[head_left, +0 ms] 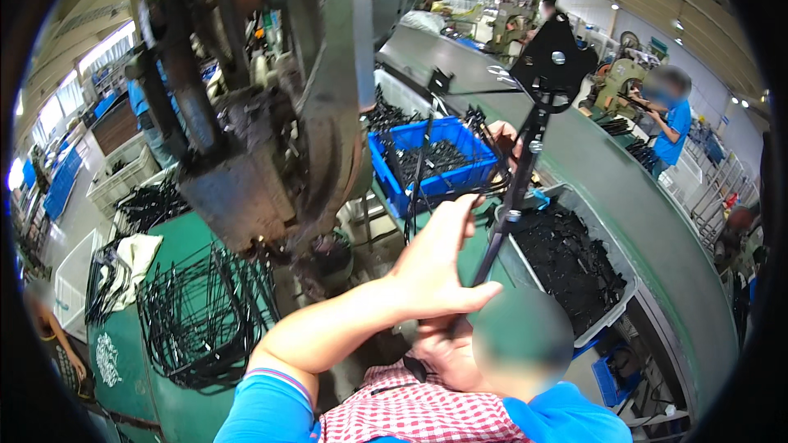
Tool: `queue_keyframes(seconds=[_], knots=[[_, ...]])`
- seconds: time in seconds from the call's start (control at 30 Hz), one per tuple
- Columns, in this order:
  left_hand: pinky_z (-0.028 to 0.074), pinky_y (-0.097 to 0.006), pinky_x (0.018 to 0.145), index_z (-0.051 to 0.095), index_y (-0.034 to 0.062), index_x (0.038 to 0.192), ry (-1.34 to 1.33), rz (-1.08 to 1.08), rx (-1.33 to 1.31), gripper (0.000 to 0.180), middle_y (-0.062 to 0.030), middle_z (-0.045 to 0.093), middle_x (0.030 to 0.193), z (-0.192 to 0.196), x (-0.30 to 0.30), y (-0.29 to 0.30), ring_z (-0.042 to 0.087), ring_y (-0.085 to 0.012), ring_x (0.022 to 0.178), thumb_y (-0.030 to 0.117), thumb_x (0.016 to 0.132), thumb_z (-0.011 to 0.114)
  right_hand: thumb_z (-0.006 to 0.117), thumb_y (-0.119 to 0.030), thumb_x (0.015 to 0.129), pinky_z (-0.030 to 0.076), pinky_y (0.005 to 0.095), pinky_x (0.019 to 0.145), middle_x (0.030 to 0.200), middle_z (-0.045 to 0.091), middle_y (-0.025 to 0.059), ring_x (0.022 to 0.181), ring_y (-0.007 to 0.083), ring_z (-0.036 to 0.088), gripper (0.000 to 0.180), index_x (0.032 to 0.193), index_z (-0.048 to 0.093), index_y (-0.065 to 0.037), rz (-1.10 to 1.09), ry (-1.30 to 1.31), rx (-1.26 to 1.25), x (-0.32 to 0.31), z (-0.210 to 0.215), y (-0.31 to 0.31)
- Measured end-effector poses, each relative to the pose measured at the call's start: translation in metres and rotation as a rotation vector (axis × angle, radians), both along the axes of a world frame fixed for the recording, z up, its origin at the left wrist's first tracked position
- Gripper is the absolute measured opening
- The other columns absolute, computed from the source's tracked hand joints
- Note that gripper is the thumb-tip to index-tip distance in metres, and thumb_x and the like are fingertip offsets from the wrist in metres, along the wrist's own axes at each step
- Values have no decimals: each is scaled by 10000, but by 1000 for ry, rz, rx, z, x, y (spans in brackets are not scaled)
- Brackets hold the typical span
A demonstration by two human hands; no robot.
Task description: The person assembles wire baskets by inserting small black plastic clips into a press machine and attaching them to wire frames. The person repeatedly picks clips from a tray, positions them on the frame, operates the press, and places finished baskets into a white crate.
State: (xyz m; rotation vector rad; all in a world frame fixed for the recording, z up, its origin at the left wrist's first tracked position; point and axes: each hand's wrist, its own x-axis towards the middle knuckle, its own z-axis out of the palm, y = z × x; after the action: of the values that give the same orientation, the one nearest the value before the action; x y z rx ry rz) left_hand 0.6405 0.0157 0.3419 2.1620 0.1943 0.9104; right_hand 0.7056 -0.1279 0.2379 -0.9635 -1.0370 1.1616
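Note:
My left hand (435,267) is raised in the middle of the view, fingers straight and together, thumb out. A long black metal bar (521,168) ends in the crook of that thumb; it rises to a black triangular plate (558,53). Farther off, beside the blue crate (386,168), my right hand (502,138) curls around thin black wire frames (423,168) that stand up out of the crate. The right forearm is hidden. The crate holds several small black metal parts.
A big worn press machine (271,115) fills the upper left. A pile of black wire frames (205,312) and a white cloth (139,254) lie on the green table. A grey tray (611,312) of black parts sits right. A person in blue (675,119) works far right.

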Motion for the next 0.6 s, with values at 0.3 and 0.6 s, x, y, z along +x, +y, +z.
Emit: queue_keyframes(seconds=[0.3, 0.6], knots=[[304, -331, 1022, 219, 15, 1408, -329, 562, -642, 639, -170, 385, 1336, -196, 84, 179, 392, -265, 1218, 235, 904, 544, 520, -311, 959, 294, 262, 377, 568, 518, -13, 402, 101, 360, 336, 1032, 571, 13, -299, 362, 670, 198, -6, 2], [498, -238, 645, 400, 4, 1219, -192, 392, -898, 331, -57, 583, 859, -186, 95, 192, 557, -110, 656, 109, 920, 498, 530, -119, 943, 259, 158, 430, 723, 408, -63, 540, 9, 339, 273, 1184, 545, 9, -1119, 365, 196, 359, -56, 206]])
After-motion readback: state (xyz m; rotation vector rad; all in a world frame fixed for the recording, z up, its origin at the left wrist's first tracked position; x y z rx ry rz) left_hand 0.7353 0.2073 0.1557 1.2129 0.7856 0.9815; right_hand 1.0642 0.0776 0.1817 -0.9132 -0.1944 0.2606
